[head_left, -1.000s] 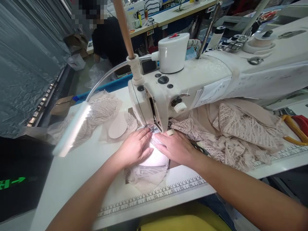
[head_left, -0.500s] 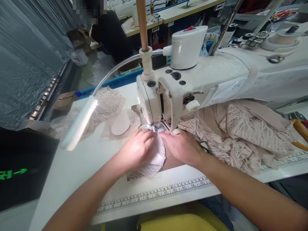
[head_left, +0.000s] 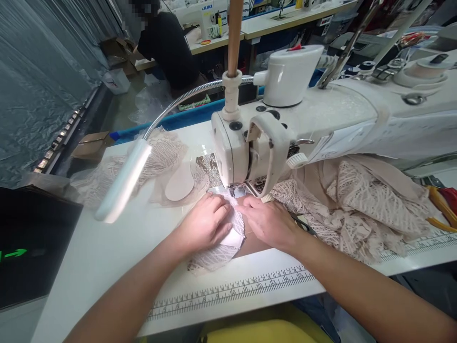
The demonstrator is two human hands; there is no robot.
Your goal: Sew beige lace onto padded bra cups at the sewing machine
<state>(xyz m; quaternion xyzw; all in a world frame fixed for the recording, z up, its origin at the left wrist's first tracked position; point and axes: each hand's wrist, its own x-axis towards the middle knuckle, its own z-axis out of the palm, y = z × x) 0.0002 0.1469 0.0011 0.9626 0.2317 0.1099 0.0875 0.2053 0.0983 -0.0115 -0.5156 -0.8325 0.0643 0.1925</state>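
A cream lace piece [head_left: 214, 256] with a smooth white layer [head_left: 233, 238] lies under the needle area of a white sewing machine [head_left: 228, 147]. My left hand [head_left: 205, 219] rests flat on this piece, left of the presser foot [head_left: 235, 189], thumb apart from the fingers. On the other side, my right hand [head_left: 269, 221] has its fingers bent together at the lace's right edge, close to the foot. What lies beneath the right fingertips is partly hidden. Brown material [head_left: 253, 243] shows under the lace and right hand.
A lit lamp [head_left: 124, 183] on a bendable neck hangs at left. Lace pieces [head_left: 164, 152] and a pale oval pad [head_left: 179, 185] lie behind my left hand. More lace [head_left: 367, 200] is heaped at right, beside dark scissors [head_left: 303, 225]. A ruler strip [head_left: 232, 291] follows the front edge. Another person [head_left: 167, 47] sits beyond.
The view has shifted, so the machine appears farther right. My left thumb has shifted slightly, showing more of the lace piece. Both hands stay by the presser foot.
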